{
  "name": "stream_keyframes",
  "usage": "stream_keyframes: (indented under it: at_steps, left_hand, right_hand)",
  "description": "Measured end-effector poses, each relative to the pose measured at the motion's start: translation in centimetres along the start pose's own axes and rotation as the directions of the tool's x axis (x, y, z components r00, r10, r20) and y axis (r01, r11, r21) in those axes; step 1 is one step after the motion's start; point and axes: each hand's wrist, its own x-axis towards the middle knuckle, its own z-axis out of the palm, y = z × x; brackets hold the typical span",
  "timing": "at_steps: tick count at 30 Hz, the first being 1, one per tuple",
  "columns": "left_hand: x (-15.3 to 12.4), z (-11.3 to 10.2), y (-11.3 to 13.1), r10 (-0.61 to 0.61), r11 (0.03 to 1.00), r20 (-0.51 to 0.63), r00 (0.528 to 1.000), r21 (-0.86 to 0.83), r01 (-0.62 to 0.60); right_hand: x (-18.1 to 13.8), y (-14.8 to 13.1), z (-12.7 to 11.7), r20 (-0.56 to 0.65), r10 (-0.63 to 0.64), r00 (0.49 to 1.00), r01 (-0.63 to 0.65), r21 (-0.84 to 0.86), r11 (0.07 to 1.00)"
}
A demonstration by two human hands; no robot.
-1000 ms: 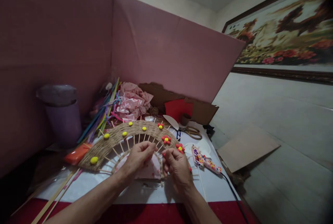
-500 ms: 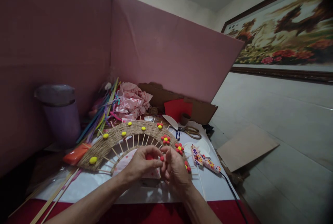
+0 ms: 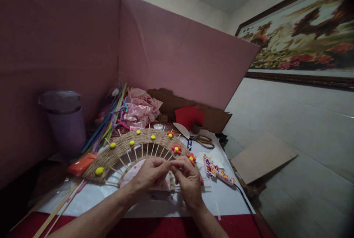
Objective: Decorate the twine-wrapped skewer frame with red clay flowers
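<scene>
A fan-shaped piece of woven twine on wooden sticks [image 3: 124, 145] lies on the white table, dotted with yellow clay balls and red clay flowers [image 3: 176, 148]. My left hand [image 3: 151, 173] and my right hand [image 3: 186, 177] meet just in front of the fan's inner arc, fingertips pinched together. A bit of red clay shows between the fingers; both hands seem to pinch it. The hands cover the fan's pink centre [image 3: 132, 169].
A spotted glue gun [image 3: 218, 171] with a black cord lies right of my hands. Scissors [image 3: 203, 140], pink cloth [image 3: 141, 109], coloured sticks [image 3: 107, 123], an orange block [image 3: 81, 163] and a purple bin [image 3: 66, 120] stand behind. Pink boards wall the table.
My hands have drawn together from slightly apart. Their fingertips now meet and a red clay piece seen half a second ago is mostly hidden.
</scene>
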Motion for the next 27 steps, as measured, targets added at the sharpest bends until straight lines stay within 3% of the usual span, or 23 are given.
stream_keyframes:
  at_steps: [3,8,13,16,23,27]
  left_hand:
    - [-0.23,-0.03,0.29,-0.017,0.998,0.018,1.000,-0.058,0.018]
    - [-0.27,0.01,0.45,0.080,0.992,0.023,0.997,0.097,-0.082]
    - [-0.07,-0.30,0.17,-0.042,0.999,-0.063,0.997,-0.031,0.040]
    - [-0.07,-0.29,0.40,-0.052,0.999,-0.078,0.996,-0.007,0.051]
    - [0.22,-0.14,0.32,0.117,0.977,0.009,0.993,0.180,-0.116]
    - [0.21,-0.31,0.06,0.109,0.975,-0.044,0.993,0.200,-0.099]
  right_hand:
    - [0.01,-0.22,-0.17,-0.014,0.002,1.000,-0.003,-0.034,0.999]
    - [-0.22,-0.21,-0.02,0.064,-0.050,0.997,0.055,-0.088,0.995]
    - [-0.62,-0.22,0.13,0.037,-0.045,0.998,0.050,-0.127,0.991]
    - [-0.66,-0.53,0.07,0.078,-0.077,0.994,0.089,-0.161,0.983]
    - [-0.36,-0.42,0.10,0.087,-0.086,0.993,0.099,-0.164,0.981]
    - [0.04,-0.43,0.04,0.070,-0.023,0.997,0.032,-0.125,0.992]
